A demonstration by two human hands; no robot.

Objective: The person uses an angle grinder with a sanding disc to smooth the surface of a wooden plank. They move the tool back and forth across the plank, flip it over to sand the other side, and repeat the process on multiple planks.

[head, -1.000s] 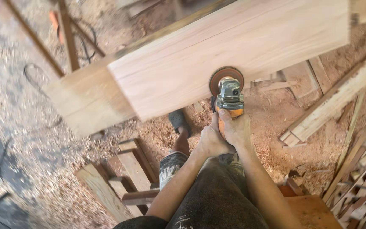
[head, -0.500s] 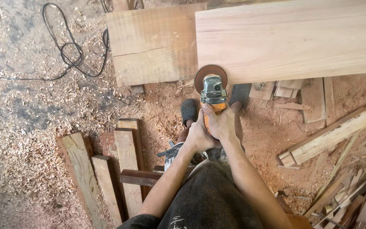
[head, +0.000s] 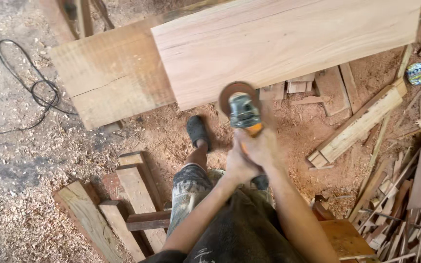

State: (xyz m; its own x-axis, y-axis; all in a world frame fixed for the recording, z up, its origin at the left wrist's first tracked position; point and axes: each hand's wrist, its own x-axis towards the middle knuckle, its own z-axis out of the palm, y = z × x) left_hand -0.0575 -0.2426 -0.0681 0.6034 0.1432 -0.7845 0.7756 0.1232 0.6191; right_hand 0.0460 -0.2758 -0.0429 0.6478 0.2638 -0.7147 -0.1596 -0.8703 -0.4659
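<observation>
Both my hands grip an angle grinder (head: pixel 243 111) with a grey head, an orange body and a brown sanding disc. My left hand (head: pixel 237 165) wraps the rear of the body, and my right hand (head: pixel 261 147) holds it just in front. The disc sits at the near lower edge of a large pale wooden slab (head: pixel 288 44) that spans the upper part of the view. A second, darker plank (head: pixel 108 73) lies under the slab's left end. The image is blurred around the tool.
My foot in a dark shoe (head: pixel 197 130) stands on sawdust below the slab. A black cable (head: pixel 35 92) loops at the left. Short timber blocks (head: pixel 118 209) lie at lower left, a long beam (head: pixel 356 126) and a pile of thin offcuts (head: pixel 405 204) at the right.
The view has swung back and forth over the slab. Both hands have stayed on the grinder at the slab's near edge, and it now sits slightly lower in view.
</observation>
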